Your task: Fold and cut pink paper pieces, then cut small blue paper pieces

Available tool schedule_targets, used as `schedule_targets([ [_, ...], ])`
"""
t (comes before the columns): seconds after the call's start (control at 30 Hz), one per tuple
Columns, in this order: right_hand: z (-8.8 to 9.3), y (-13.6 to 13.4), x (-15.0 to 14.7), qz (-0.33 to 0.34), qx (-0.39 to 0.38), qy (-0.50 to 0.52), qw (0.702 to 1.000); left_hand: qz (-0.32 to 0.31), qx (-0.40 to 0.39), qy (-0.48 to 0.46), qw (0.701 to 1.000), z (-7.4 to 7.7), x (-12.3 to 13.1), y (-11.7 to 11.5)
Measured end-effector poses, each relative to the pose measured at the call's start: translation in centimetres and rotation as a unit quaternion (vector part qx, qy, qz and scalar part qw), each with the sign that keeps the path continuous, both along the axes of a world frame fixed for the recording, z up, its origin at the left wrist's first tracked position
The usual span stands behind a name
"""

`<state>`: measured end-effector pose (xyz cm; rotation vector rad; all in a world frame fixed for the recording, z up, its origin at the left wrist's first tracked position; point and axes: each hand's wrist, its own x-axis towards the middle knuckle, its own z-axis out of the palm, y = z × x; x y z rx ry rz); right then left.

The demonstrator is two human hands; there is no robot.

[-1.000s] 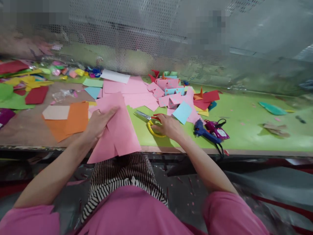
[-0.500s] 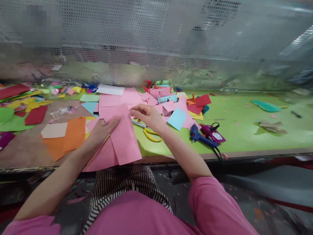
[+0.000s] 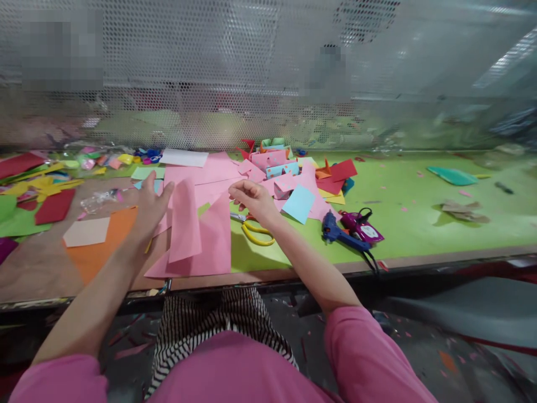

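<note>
My left hand [image 3: 151,202] lies with fingers stretched out, pressing on pink paper at the table's front left, beside an upright folded strip of pink paper [image 3: 184,221]. A larger pink sheet [image 3: 212,243] lies under and right of that strip. My right hand [image 3: 250,198] is pinched on the top corner of this larger pink sheet, lifting it. Yellow-handled scissors [image 3: 254,229] rest on the green table just below my right wrist.
A blue glue gun [image 3: 342,232] and a purple tool [image 3: 363,226] lie to the right. A heap of pink, red and light-blue paper pieces [image 3: 293,173] sits behind. Orange sheets [image 3: 98,246] and mixed coloured paper lie to the left. A perforated metal screen [image 3: 235,73] closes the back.
My right hand left the scissors and pinched the pink sheet's corner. My left hand slid left and opened flatter; the pink paper now stands folded upward.
</note>
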<state>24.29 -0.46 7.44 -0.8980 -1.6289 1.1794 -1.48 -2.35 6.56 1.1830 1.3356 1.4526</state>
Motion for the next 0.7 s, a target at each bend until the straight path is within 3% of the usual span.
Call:
schedule_targets([
  [0.07, -0.1, 0.3, -0.1, -0.002, 0.009, -0.01, 1.0, 0.049, 0.075, 0.091, 0.992, 0.5, 1.4, -0.1],
  [0.13, -0.2, 0.5, -0.3, -0.003, 0.031, -0.024, 0.999, -0.048, 0.077, 0.168, 0.982, 0.7, 3.3, -0.4],
  [0.2, -0.3, 0.6, -0.4, -0.013, 0.071, -0.046, 0.996, -0.145, 0.037, 0.175, 0.973, 0.7, 5.0, -0.5],
  [0.27, -0.3, 0.6, -0.5, -0.036, 0.113, -0.071, 0.99, -0.179, 0.014, 0.146, 0.973, 0.4, 6.0, -0.3],
  [0.4, 0.0, 0.5, -0.1, -0.088, 0.147, -0.08, 0.982, -0.173, 0.005, 0.095, 0.98, -0.5, 6.4, 0.3],
  [0.53, 0.3, -0.1, 0.8, -0.122, 0.099, -0.026, 0.987, -0.143, 0.004, 0.041, 0.989, -0.9, 6.0, 0.8],
  [0.6, 0.3, -0.7, 1.4, -0.089, 0.053, -0.047, 0.994, -0.11, 0.011, 0.001, 0.994, -0.7, 5.4, 1.4],
  [0.7, -0.2, -1.6, 2.1, -0.013, 0.0, -0.184, 0.983, -0.063, 0.02, -0.052, 0.996, 0.1, 4.3, 2.8],
])
